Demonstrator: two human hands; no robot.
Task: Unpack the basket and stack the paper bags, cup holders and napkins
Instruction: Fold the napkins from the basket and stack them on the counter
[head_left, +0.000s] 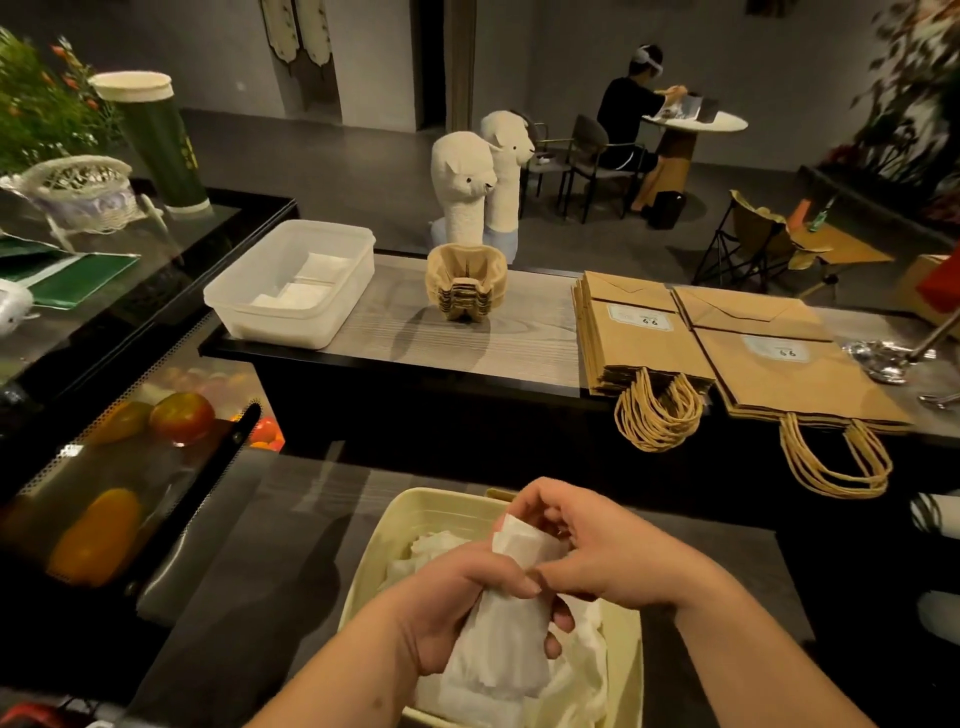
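In the head view, both hands are low in the centre of the frame, over the cream basket (382, 540). My left hand (462, 608) is wrapped round a bundle of white napkins (498, 660), fingers curled under its right side. My right hand (608, 551) comes in from the right and pinches the bundle's top edge. The bundle's long axis runs almost straight up the frame, leaning slightly right. More loose napkins lie in the basket beneath.

The move turns on the clear tub (275, 327), which already has napkins in it. It sits on the wooden counter (519, 343), up and to the left of the hands across a dark gap. I judge the left hand to be the nearer one for that carry. The cup holders (466, 291) are stacked mid-counter and the paper bags (644, 343) lie further right.
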